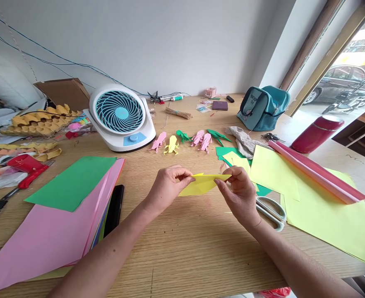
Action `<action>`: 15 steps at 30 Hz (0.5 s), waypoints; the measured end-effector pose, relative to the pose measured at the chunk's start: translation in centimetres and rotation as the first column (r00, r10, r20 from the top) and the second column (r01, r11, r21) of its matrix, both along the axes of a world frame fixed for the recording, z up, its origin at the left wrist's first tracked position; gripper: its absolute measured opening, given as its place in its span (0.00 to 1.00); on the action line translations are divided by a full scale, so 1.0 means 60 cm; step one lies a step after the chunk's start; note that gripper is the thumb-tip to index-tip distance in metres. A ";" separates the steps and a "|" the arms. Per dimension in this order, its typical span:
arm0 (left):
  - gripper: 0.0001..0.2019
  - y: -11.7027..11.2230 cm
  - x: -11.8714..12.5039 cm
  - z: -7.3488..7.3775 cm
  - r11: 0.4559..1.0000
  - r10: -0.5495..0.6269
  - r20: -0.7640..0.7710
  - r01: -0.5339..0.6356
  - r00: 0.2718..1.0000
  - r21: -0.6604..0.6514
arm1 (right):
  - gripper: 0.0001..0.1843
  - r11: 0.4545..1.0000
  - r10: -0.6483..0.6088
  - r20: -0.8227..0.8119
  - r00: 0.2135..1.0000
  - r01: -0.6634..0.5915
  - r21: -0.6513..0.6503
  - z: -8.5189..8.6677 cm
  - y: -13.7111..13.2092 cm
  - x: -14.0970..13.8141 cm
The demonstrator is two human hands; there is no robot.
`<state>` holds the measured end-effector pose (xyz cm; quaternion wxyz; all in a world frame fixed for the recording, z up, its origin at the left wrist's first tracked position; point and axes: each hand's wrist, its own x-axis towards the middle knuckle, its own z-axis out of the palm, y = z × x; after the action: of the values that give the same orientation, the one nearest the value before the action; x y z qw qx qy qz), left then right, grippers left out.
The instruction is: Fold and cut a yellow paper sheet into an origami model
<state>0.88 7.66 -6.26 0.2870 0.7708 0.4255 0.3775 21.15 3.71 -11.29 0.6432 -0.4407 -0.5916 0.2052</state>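
Note:
A folded piece of yellow paper (199, 187) is held up over the table between both hands. My left hand (169, 184) pinches its left end between thumb and fingers. At the other end, my right hand (238, 192) grips the paper's upper right corner, with the thumb on the near side. Behind the paper stand several folded paper figures: a yellow one (171, 145), pink ones (159, 141) and green ones (183, 135). Scissors with pale handles (274, 212) lie beside my right wrist, their blades hidden.
Left are pink sheets (58, 231), a green sheet (73, 182), a black phone-like object (114, 209) and a white fan (120, 118). Right are yellow sheets (334, 219), a rolled red sheet (319, 174), a red flask (317, 134), a grey cloth (243, 140) and a teal bag (263, 108).

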 end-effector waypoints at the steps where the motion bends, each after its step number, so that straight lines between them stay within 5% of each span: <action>1: 0.03 -0.001 0.000 0.001 1.000 0.003 0.000 -0.003 1.000 -0.009 | 0.10 1.000 -0.008 0.008 1.000 0.008 0.000 0.000 0.000 0.001; 15: 0.05 -0.011 0.005 -0.003 0.999 -0.006 0.069 0.010 0.998 -0.051 | 0.02 0.991 0.129 0.232 0.964 -0.134 0.002 0.016 -0.011 -0.009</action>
<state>1.20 7.02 -6.44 0.3227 0.7514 0.4216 0.3918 20.61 3.06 -10.31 0.5588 -0.4155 -0.6922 0.1894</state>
